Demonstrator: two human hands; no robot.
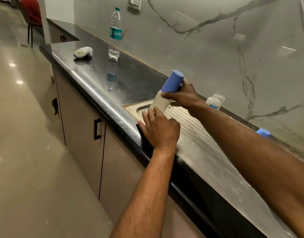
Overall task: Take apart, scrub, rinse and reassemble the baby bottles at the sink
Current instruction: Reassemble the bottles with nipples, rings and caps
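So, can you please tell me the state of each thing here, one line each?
baby bottle: tilted, blue cap on, held over the drainboard
right hand: grips the bottle's neck
left hand: fingers straight, touching the bottle's base
water bottle: upright, capped, nearly empty

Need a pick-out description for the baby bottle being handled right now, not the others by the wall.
Start at the ribbed steel drainboard set into the dark countertop. Above its far-left end, the right hand grips a tilted baby bottle while the left hand touches its base. It alone has a tall blue cap on; the smaller bottles stand against the wall.
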